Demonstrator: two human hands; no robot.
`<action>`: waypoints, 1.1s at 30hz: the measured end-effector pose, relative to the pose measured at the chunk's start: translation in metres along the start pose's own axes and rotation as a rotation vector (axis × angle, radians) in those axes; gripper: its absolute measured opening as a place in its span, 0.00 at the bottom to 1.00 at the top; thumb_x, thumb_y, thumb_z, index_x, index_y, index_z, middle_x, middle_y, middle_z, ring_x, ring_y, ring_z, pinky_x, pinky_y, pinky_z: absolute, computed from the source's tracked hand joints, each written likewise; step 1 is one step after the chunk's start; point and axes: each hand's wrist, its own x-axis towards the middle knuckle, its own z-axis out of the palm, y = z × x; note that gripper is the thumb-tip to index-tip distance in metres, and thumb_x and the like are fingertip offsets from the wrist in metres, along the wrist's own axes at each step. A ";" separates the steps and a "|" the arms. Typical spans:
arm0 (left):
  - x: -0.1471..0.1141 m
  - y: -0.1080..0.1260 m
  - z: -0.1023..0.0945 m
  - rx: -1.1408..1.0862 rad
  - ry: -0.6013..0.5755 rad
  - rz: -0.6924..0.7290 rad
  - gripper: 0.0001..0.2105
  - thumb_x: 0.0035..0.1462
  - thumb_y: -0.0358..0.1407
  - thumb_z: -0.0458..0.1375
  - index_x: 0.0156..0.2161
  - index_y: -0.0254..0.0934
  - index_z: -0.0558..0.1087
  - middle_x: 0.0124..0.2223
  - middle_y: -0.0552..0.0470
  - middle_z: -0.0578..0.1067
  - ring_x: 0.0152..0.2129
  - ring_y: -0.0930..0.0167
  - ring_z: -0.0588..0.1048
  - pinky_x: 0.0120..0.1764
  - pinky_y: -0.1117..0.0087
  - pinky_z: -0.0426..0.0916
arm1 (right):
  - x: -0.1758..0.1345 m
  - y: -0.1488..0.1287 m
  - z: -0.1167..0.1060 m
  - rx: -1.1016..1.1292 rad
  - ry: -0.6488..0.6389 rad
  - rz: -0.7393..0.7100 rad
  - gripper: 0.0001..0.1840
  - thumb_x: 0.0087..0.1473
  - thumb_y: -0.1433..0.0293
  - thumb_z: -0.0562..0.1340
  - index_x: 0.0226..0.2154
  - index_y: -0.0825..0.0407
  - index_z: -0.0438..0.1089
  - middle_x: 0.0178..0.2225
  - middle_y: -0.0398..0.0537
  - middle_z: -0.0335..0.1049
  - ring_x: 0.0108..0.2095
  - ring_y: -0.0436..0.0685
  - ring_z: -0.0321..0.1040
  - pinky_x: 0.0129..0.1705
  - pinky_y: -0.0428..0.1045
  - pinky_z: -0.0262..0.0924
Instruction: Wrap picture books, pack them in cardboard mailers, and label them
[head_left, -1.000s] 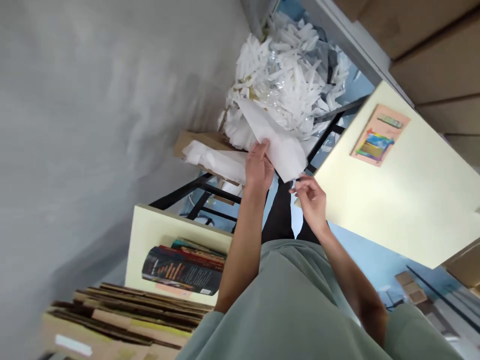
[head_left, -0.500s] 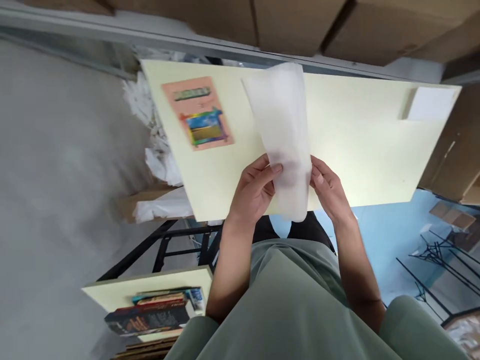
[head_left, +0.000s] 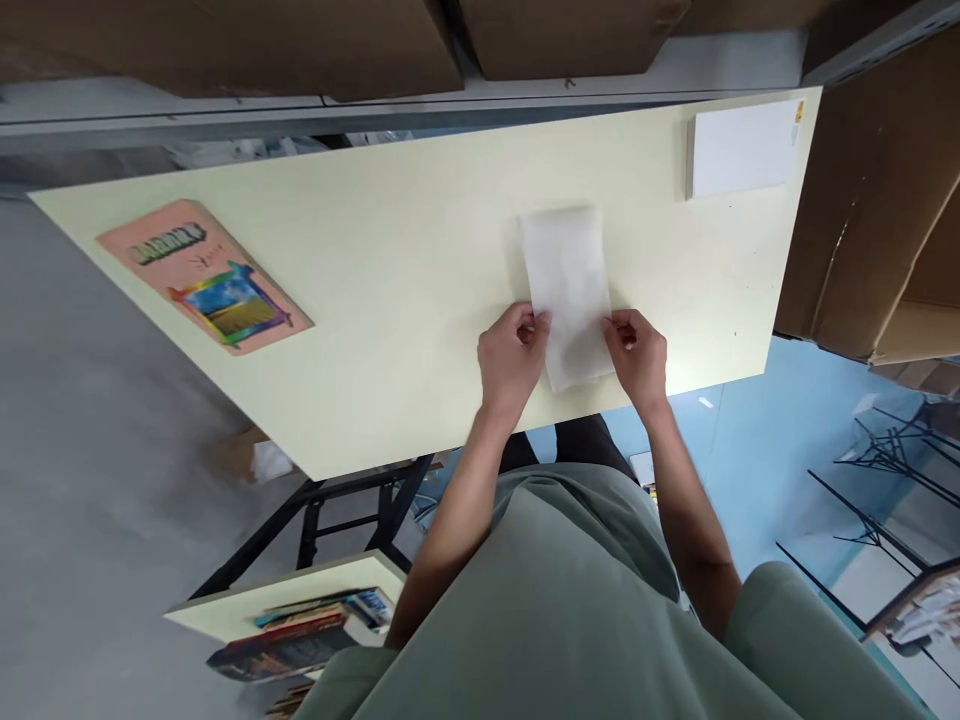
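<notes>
Left hand (head_left: 512,358), right hand (head_left: 641,358) apart, fingers (head_left: 541,323) pinched, thumbs inward.

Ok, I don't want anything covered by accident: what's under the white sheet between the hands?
Pale tabletop shows around the white sheet; whatever lies directly beneath it is covered and can't be seen.

1. Pale yellow tabletop (head_left: 397,290) beneath the left hand (head_left: 511,362) and right hand (head_left: 640,362), evenly lit.
2. Grey ledge (head_left: 225,120) beyond both hands, carrying brown cardboard boxes (head_left: 555,35).
3. Plain grey surface (head_left: 90,430) far left of the left hand; probably a wall, though blurred.
4. Black metal frame (head_left: 262,536) and second pale board (head_left: 225,620), left of the left hand, nearer the body.
5. Blue floor (head_left: 750,400) right of the right hand, thin black rods (head_left: 866,518) farther right.
</notes>
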 end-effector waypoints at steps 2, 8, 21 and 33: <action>-0.004 0.005 -0.001 0.150 0.067 0.038 0.06 0.71 0.42 0.69 0.45 0.44 0.79 0.39 0.52 0.84 0.31 0.66 0.80 0.42 0.61 0.76 | 0.002 0.003 0.003 -0.087 0.034 -0.038 0.12 0.73 0.57 0.65 0.42 0.47 0.78 0.38 0.48 0.82 0.34 0.55 0.75 0.40 0.54 0.74; -0.016 0.014 0.002 0.033 0.001 0.108 0.08 0.73 0.39 0.65 0.54 0.43 0.79 0.55 0.46 0.85 0.42 0.65 0.85 0.48 0.61 0.82 | -0.006 -0.012 0.007 -0.253 0.138 -0.154 0.09 0.75 0.64 0.64 0.41 0.47 0.78 0.46 0.54 0.82 0.41 0.59 0.80 0.40 0.56 0.76; -0.021 0.001 -0.048 -0.236 0.146 -0.178 0.12 0.65 0.47 0.70 0.36 0.43 0.77 0.34 0.54 0.80 0.31 0.69 0.75 0.35 0.67 0.73 | -0.030 -0.064 0.013 -0.207 -0.387 -0.357 0.16 0.80 0.59 0.61 0.62 0.43 0.79 0.74 0.54 0.74 0.73 0.69 0.72 0.72 0.68 0.76; -0.020 -0.020 -0.046 0.217 0.432 0.076 0.19 0.74 0.51 0.65 0.60 0.43 0.80 0.64 0.37 0.80 0.66 0.50 0.78 0.68 0.48 0.74 | -0.016 -0.023 0.050 -0.433 -0.204 -0.343 0.25 0.83 0.63 0.50 0.70 0.47 0.73 0.77 0.62 0.68 0.80 0.72 0.62 0.78 0.77 0.65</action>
